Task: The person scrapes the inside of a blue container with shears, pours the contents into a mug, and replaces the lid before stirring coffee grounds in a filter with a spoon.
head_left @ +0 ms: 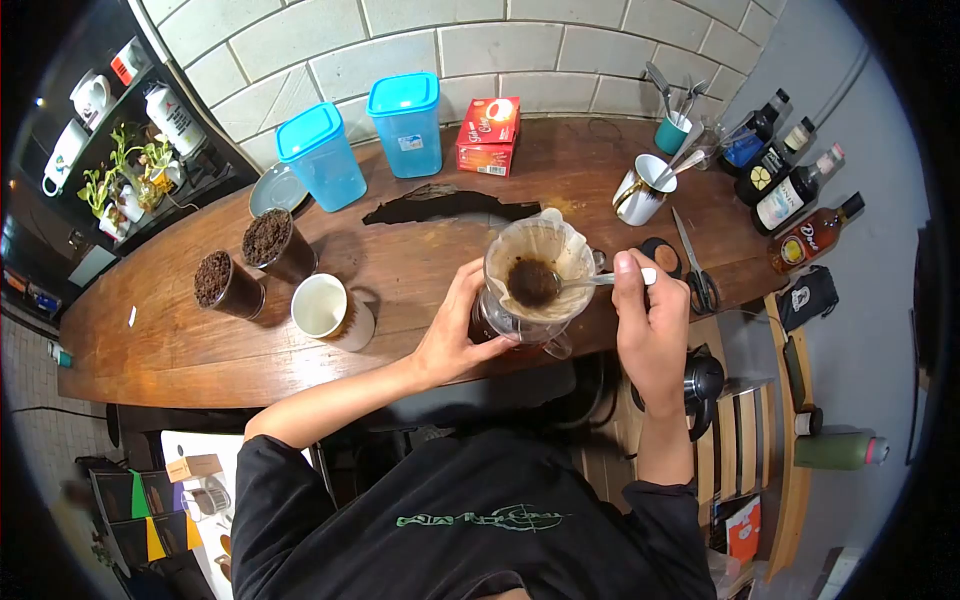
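Observation:
My left hand (448, 335) curls round the side of a glass coffee server (530, 328), with a dripper on top. A pleated paper filter (572, 250) lines the dripper, and wet dark coffee grounds (532, 284) lie at its bottom. Between the thumb and fingers of my right hand (652, 325) is a spoon (598, 281), its handle slanting over the filter's rim. The bowl of the spoon dips into the grounds and is mostly hidden. Most of the server's body is covered by my left hand and the dripper.
Left on the wooden table (130, 345) stand a white cup (320, 306) and two glasses of dark crumbly material (213, 280). Behind are blue containers (405, 125) and a red box (490, 135). Scissors (695, 265), an enamel mug (640, 195) and several bottles (795, 195) stand right.

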Tool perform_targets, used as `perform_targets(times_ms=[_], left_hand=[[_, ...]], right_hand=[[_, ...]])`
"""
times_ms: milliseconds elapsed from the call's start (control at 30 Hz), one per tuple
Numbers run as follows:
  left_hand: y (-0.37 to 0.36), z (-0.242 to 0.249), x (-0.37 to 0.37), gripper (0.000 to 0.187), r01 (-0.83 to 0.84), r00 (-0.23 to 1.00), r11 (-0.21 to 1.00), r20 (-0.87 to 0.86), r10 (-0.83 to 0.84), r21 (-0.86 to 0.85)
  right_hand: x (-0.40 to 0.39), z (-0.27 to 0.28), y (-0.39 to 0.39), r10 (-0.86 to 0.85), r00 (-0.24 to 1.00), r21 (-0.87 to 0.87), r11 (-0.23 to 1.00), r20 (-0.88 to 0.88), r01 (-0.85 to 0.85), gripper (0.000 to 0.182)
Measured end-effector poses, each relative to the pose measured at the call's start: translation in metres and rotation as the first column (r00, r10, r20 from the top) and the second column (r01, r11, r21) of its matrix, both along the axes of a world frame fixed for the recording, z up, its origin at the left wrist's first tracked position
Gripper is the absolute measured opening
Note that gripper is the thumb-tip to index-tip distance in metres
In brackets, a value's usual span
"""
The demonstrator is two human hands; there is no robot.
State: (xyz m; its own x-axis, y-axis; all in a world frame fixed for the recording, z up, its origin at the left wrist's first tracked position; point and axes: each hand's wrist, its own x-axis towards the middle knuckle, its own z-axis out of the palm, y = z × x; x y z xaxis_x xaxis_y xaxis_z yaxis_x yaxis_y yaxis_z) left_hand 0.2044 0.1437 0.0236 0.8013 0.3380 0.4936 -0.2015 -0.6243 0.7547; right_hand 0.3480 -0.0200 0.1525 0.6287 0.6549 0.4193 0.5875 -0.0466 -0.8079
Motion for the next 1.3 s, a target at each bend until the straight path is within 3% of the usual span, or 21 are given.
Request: perform_targets(times_ms=[133,300,367,433,500,633,867,1133,1300], left_hand=[[0.001,0.0,0.0,0.084,0.034,0.999,0.998,-0.021,-0.035,-0.051],[0.004,-0.002,0.001,0.089,0.067,0.998,0.994,-0.009,-0.068,-0.085],[0.003,0.003,0.0,0.092,0.082,0.997,0.993,0.007,-0.082,-0.088],[0.003,0.004,-0.002,0.096,0.096,0.995,0.991,0.024,-0.095,-0.09],[0.005,0.001,-0.003,0.1,0.121,0.992,0.987,0.054,-0.116,-0.106],[0.006,-0.003,-0.002,0.097,0.127,0.991,0.983,0.056,-0.12,-0.133],[0.006,-0.007,0.002,0.086,0.131,0.99,0.975,0.066,-0.121,-0.179],[0.006,-0.006,0.002,0.082,0.158,0.987,0.96,0.057,-0.149,-0.231],[0.005,-0.006,0.004,0.083,0.144,0.988,0.964,0.08,-0.129,-0.225]], right_hand=[[0.012,-0.01,0.001,-0.006,0.981,-0.015,1.0,-0.194,0.004,0.039],[0.015,-0.007,0.004,0.027,0.972,0.06,0.998,-0.233,-0.013,0.038],[0.019,-0.004,0.002,0.033,0.998,0.028,0.999,-0.049,-0.032,0.037],[0.018,0.003,-0.001,0.025,1.0,0.031,0.999,0.008,-0.025,0.034],[0.016,0.01,-0.005,0.052,0.97,0.023,0.998,0.239,-0.059,0.032],[0.011,0.021,-0.01,0.102,0.929,0.025,0.993,0.354,-0.119,0.026],[0.01,0.03,-0.003,0.29,0.879,-0.135,0.957,0.378,-0.258,0.021],[0.009,0.031,0.005,0.302,0.831,-0.209,0.951,0.467,-0.228,0.023],[0.008,0.023,0.006,0.263,0.843,-0.12,0.965,0.47,-0.234,0.022]])
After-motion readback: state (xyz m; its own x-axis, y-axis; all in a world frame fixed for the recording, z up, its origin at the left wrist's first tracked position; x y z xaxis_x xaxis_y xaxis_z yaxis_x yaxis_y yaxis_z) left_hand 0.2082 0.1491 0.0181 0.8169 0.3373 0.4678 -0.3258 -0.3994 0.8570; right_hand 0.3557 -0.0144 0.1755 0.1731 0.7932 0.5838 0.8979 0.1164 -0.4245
